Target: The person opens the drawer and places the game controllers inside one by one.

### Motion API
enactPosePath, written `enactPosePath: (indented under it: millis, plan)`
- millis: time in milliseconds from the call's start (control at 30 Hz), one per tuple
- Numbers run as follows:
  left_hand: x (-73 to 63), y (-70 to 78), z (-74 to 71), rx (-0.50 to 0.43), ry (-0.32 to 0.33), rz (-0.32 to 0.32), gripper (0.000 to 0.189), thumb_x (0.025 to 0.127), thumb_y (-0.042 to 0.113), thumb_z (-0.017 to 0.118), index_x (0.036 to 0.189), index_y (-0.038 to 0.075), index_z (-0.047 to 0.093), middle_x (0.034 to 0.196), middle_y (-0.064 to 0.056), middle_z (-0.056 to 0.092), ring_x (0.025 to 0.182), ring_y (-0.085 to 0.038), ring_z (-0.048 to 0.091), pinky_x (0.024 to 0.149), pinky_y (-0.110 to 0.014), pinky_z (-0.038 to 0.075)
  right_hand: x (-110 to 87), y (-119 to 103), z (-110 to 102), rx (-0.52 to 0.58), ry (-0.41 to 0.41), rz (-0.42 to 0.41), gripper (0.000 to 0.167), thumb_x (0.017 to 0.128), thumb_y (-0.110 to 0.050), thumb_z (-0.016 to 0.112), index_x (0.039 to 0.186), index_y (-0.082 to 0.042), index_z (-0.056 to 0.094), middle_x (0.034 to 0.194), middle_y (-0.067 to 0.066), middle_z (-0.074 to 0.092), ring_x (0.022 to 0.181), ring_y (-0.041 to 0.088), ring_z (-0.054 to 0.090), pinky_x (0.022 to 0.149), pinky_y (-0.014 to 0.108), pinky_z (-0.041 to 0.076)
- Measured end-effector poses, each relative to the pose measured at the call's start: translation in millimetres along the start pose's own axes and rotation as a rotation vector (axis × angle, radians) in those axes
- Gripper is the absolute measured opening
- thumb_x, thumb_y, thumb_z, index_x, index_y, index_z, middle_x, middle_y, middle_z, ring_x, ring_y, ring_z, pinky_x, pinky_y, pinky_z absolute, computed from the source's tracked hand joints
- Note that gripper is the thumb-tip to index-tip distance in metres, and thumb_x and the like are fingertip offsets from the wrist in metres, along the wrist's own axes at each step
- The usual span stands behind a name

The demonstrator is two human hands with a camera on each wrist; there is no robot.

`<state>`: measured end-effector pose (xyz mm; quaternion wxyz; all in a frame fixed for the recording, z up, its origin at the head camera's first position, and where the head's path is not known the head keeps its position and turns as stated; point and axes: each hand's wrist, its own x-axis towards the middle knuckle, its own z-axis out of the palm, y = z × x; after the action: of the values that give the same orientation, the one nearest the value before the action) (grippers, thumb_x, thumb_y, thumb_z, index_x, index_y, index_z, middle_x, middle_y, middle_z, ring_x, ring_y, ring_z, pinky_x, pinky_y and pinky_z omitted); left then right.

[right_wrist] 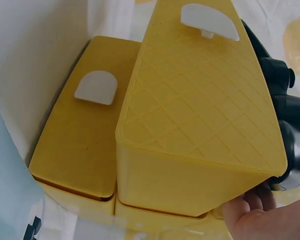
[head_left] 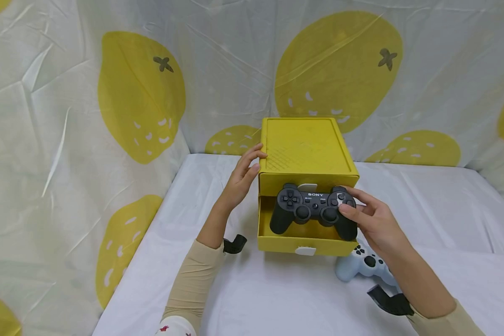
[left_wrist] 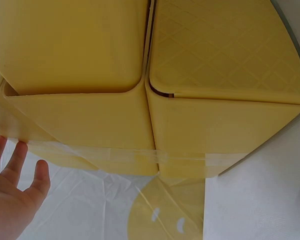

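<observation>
A black Sony game controller [head_left: 316, 200] is pinched at its right end by my right hand [head_left: 380, 228], thumb on the face. It is held over the pulled-out drawer [head_left: 277, 244] of a small yellow drawer box [head_left: 304, 144]. Against the box's left side, near the top front edge, rest the fingers of my left hand [head_left: 238, 184], spread and fairly straight. In the right wrist view the drawer front [right_wrist: 200, 95] hides part of the black controller [right_wrist: 290, 110]. A light blue controller [head_left: 363, 266] lies on the table, partly behind my right forearm.
White cloth covers the table [head_left: 277, 298]. Behind the box hangs a white curtain [head_left: 231, 70] printed with yellow lemons. A shut drawer [right_wrist: 80, 140] with a white tab handle [right_wrist: 97, 87] sits beside the pulled-out one. Black straps [head_left: 235, 244] circle both wrists.
</observation>
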<state>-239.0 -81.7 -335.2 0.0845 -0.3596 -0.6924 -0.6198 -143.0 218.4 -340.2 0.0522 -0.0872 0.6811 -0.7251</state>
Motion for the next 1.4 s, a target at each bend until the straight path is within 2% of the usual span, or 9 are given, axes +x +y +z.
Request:
enactPosePath:
  millis: [133,300,500,667,733,933,1167,1300,1400]
  plan:
    - [0.2,1.4,0.2,0.006,0.000,-0.006,0.029,0.101,0.000,0.036,0.127,-0.009,0.047,0.155,-0.022,0.026,0.145,-0.025,0.020,0.111,-0.053,0.023,1.1,1,3,0.013,-0.026,-0.052,0.038,0.097,0.000,0.057,0.131,-0.015,0.053,0.089,0.006,0.071,0.089,0.014,0.067,0.084,0.022,0.051]
    - [-0.7,0.5,-0.3,0.006,-0.002,-0.002,0.030,0.102,0.003,0.037,0.127,-0.010,0.046,0.155,-0.022,0.025,0.145,-0.025,0.020,0.111,-0.054,0.024,0.8,1,7,-0.042,-0.040,-0.067,0.041,0.096,0.001,0.058,0.130,-0.021,0.057,0.090,0.006,0.071,0.089,0.014,0.067,0.082,0.022,0.052]
    - [0.1,-23.5,-2.4,-0.005,0.009,0.012,0.030,0.104,0.009,0.038,0.130,-0.004,0.048,0.156,-0.013,0.026,0.145,-0.022,0.019,0.112,-0.054,0.022,-0.7,1,11,-0.202,-0.048,-0.054,0.046,0.096,-0.004,0.061,0.139,-0.016,0.050,0.095,0.003,0.072,0.092,0.013,0.067,0.080,0.023,0.053]
    - [0.8,-38.0,-4.0,-0.002,0.018,0.029,0.045,0.104,0.038,0.042,0.130,0.002,0.050,0.156,-0.004,0.029,0.144,-0.017,0.020,0.112,-0.053,0.022,-0.6,0,14,-0.347,-0.065,-0.028,0.051,0.096,-0.010,0.063,0.142,-0.007,0.043,0.096,0.010,0.070,0.090,0.015,0.067,0.079,0.026,0.054]
    - [0.4,-39.0,-3.9,-0.004,0.017,0.031,0.048,0.104,0.041,0.042,0.130,0.002,0.050,0.156,-0.003,0.029,0.144,-0.016,0.020,0.112,-0.053,0.022,0.1,-2,14,-0.386,-0.077,-0.006,0.053,0.096,-0.013,0.064,0.143,-0.005,0.041,0.100,0.014,0.070,0.091,0.015,0.067,0.079,0.027,0.053]
    - [0.2,-32.9,-2.9,-0.006,0.010,0.005,0.030,0.103,0.004,0.038,0.131,-0.002,0.048,0.157,-0.011,0.026,0.145,-0.021,0.018,0.113,-0.054,0.020,4.1,-10,17,-0.469,-0.099,0.079,0.059,0.095,-0.021,0.066,0.144,-0.002,0.039,0.111,0.019,0.068,0.095,0.020,0.066,0.079,0.027,0.053]
    - [-1.9,1.7,0.5,0.011,0.004,-0.016,0.030,0.103,0.005,0.037,0.127,-0.009,0.047,0.154,-0.022,0.026,0.144,-0.024,0.021,0.110,-0.055,0.024,10.3,-14,20,-0.729,-0.116,0.086,0.062,0.093,-0.033,0.067,0.139,0.002,0.043,0.121,0.021,0.062,0.102,0.030,0.062,0.083,0.042,0.053]
    - [-2.5,3.6,0.5,0.009,0.003,-0.017,0.030,0.102,0.004,0.037,0.128,-0.009,0.047,0.154,-0.022,0.026,0.144,-0.023,0.020,0.110,-0.055,0.023,11.3,-15,25,-0.845,-0.148,0.110,0.066,0.090,-0.038,0.069,0.137,0.002,0.047,0.115,0.016,0.062,0.092,0.026,0.059,0.074,0.039,0.053]
    - [-2.6,3.2,-0.1,0.005,0.003,-0.012,0.030,0.102,0.001,0.037,0.128,-0.009,0.047,0.154,-0.022,0.026,0.144,-0.024,0.020,0.110,-0.056,0.023,12.2,-16,27,-0.888,-0.167,0.116,0.065,0.090,-0.038,0.069,0.137,0.003,0.048,0.114,0.015,0.063,0.092,0.026,0.058,0.075,0.040,0.053]
